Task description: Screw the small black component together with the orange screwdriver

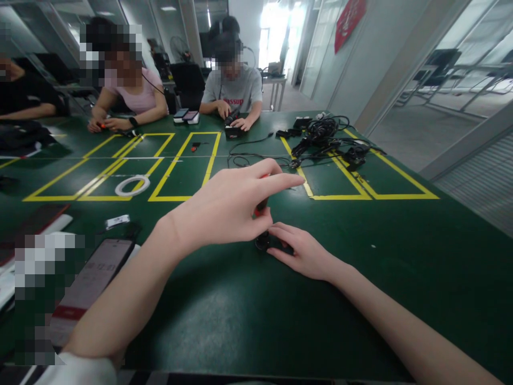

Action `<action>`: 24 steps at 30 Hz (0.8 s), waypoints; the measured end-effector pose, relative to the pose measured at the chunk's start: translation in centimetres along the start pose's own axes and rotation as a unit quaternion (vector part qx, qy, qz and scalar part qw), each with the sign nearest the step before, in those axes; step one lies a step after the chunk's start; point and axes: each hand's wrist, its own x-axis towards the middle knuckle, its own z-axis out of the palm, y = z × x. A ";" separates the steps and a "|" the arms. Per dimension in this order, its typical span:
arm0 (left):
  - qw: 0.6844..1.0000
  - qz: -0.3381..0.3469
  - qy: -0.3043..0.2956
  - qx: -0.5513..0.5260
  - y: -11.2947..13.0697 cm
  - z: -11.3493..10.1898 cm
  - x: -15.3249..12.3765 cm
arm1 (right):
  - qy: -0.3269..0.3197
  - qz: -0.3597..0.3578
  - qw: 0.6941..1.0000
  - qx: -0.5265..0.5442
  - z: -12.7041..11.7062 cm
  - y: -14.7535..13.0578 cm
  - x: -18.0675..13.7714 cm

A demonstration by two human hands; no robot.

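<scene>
My left hand (232,203) reaches across the middle of the view, its thumb and fingers curled round a red-and-black tool handle (261,206). One finger of it stretches out to the right. The handle stands roughly upright and is mostly hidden behind the fingers, so the tool's tip cannot be seen. Just below it, a small black rounded part (262,242) rests on the green table (320,331). Thumb and fingertips of my right hand (306,251) close on this part from the right, steadying it against the tabletop.
A roll of white tape (132,185) lies among yellow tape outlines at left. Phones (94,283) and a small white packet (117,221) are nearer me. Tangled black cables (324,133) sit at back right. Co-workers (234,91) handle items across the table.
</scene>
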 end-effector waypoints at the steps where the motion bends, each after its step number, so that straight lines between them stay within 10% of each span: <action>1: 1.000 0.005 -0.002 -0.008 0.0 0.0 0.0 | 0.000 0.001 1.000 0.000 0.0 0.0 0.0; 24: 0.999 -0.001 0.010 -0.032 0.0 0.4 0.1 | 0.011 -0.010 1.000 -0.001 0.4 0.2 0.1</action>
